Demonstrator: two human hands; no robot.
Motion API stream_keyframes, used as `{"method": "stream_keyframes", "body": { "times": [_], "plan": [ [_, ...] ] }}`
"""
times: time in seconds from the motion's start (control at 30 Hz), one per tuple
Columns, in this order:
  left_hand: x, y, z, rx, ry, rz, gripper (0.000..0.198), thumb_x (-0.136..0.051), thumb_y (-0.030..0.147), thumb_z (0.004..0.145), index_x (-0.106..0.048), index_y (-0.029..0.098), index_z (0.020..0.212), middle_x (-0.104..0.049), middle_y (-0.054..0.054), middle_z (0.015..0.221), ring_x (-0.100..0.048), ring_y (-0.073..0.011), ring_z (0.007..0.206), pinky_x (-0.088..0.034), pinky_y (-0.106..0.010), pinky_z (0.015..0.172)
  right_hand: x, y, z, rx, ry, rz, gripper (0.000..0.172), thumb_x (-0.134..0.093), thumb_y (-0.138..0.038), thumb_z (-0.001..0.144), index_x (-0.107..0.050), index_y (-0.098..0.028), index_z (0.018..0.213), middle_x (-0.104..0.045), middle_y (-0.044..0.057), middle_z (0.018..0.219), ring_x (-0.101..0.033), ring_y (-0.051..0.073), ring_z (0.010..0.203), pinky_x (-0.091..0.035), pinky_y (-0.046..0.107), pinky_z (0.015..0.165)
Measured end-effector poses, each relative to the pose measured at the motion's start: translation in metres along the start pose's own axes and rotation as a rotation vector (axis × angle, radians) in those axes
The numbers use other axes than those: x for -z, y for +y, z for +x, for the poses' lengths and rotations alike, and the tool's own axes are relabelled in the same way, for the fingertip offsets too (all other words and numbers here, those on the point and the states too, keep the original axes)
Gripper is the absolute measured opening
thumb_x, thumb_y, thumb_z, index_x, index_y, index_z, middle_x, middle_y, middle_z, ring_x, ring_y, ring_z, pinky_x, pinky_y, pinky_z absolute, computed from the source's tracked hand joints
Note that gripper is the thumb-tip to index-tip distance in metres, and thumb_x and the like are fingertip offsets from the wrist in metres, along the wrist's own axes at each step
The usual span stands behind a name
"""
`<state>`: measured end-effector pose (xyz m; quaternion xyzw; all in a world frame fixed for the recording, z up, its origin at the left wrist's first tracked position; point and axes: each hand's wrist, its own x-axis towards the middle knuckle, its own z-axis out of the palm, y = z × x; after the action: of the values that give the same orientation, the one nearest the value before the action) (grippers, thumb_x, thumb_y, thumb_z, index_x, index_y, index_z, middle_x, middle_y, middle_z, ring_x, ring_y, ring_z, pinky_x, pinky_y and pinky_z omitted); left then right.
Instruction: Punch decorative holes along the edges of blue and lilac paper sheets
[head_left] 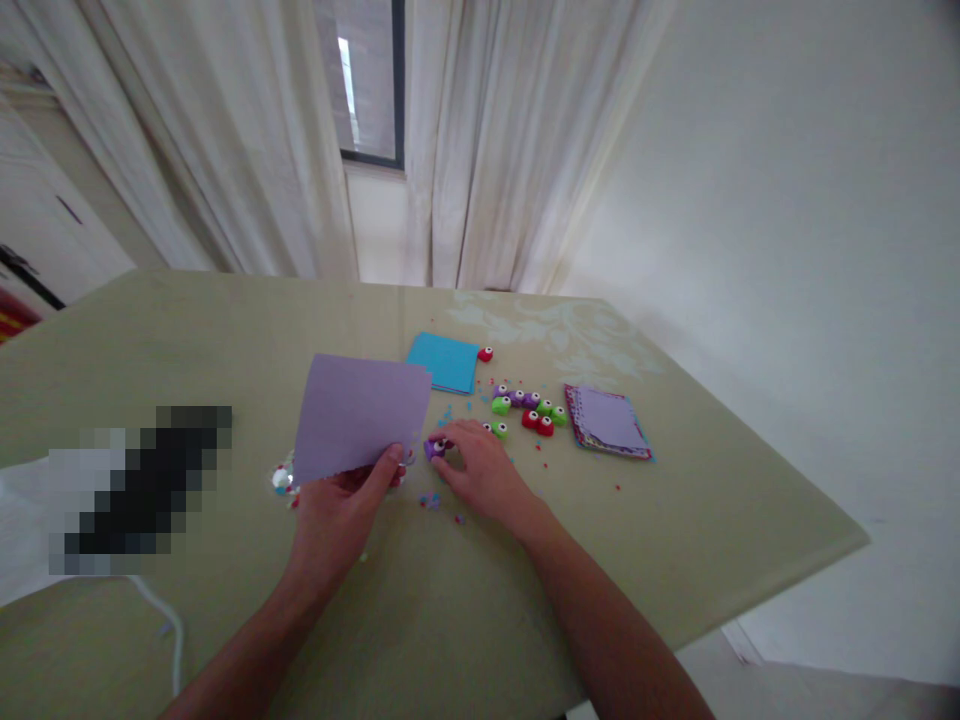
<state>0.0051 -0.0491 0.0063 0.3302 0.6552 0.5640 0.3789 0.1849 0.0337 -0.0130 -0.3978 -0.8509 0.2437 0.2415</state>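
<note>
A sheet of purple paper (360,415) is pinched in my left hand (341,510), thumb on top at its lower right corner. Something small and red shows under that thumb, but I cannot make out what it is. My right hand (480,470) is closed with thumb and fingertips on a small purple paper punch (433,449) with a googly eye, just right of the sheet. Beyond my right fingers lie more eyed punches: a purple row (517,397), green ones (559,415) and red ones (538,421). Tiny cut paper bits (430,500) are scattered around.
A blue paper stack (442,362) lies farther back, with a red punch (486,354) at its corner. On the right sits a stack of cut-edged paper (607,420). At left are a pixelated dark object (150,480) and a white cable (169,610). A wall borders the right.
</note>
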Motion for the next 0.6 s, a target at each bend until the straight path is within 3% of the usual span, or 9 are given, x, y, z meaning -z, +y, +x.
{"method": "stream_keyframes", "body": {
  "times": [0.17, 0.3, 0.4, 0.5, 0.6],
  "plan": [
    [0.0, 0.008, 0.002, -0.009, 0.067, -0.021, 0.036, -0.086, 0.054, 0.063, -0.08, 0.019, 0.07, -0.081, -0.008, 0.072, -0.077, -0.0256, 0.068, -0.063, -0.033, 0.067, -0.011, -0.003, -0.001, 0.059, -0.04, 0.079, 0.029, -0.072, -0.019, 0.099, -0.072, -0.021, 0.127, -0.076, 0.011, 0.123, -0.07, 0.024, 0.111, -0.052, 0.039, 0.101],
    [-0.001, 0.018, 0.001, 0.01, 0.108, -0.081, 0.032, -0.087, 0.049, 0.059, -0.079, 0.021, 0.07, -0.08, -0.005, 0.069, -0.075, -0.0248, 0.066, -0.062, -0.032, 0.063, 0.004, -0.001, 0.001, -0.031, 0.107, 0.122, 0.028, -0.065, -0.016, 0.101, -0.07, -0.019, 0.128, -0.075, 0.009, 0.117, -0.072, 0.019, 0.094, -0.055, 0.036, 0.093],
    [0.0, 0.018, 0.001, 0.012, 0.116, -0.101, 0.032, -0.087, 0.049, 0.058, -0.079, 0.021, 0.072, -0.08, -0.005, 0.069, -0.075, -0.0244, 0.065, -0.062, -0.032, 0.062, 0.028, 0.01, 0.0, -0.067, 0.162, -0.04, 0.02, -0.068, -0.017, 0.098, -0.075, -0.018, 0.117, -0.074, 0.01, 0.115, -0.069, 0.024, 0.106, -0.052, 0.041, 0.101],
    [0.001, 0.011, 0.002, 0.011, 0.087, -0.09, 0.034, -0.087, 0.051, 0.06, -0.079, 0.021, 0.072, -0.08, -0.006, 0.071, -0.075, -0.0244, 0.066, -0.062, -0.032, 0.064, 0.042, 0.023, -0.002, -0.031, 0.067, -0.237, 0.032, -0.084, -0.019, 0.087, -0.078, -0.02, 0.119, -0.071, 0.012, 0.128, -0.062, 0.031, 0.123, -0.046, 0.05, 0.112],
    [0.002, 0.004, 0.002, 0.021, 0.006, -0.042, 0.038, -0.086, 0.056, 0.062, -0.081, 0.02, 0.072, -0.082, -0.008, 0.073, -0.077, -0.0251, 0.068, -0.062, -0.033, 0.067, 0.041, 0.028, -0.002, -0.025, 0.003, -0.353, 0.021, -0.085, -0.016, 0.087, -0.081, -0.022, 0.107, -0.071, 0.012, 0.132, -0.059, 0.034, 0.125, -0.043, 0.055, 0.112]
  ]
}}
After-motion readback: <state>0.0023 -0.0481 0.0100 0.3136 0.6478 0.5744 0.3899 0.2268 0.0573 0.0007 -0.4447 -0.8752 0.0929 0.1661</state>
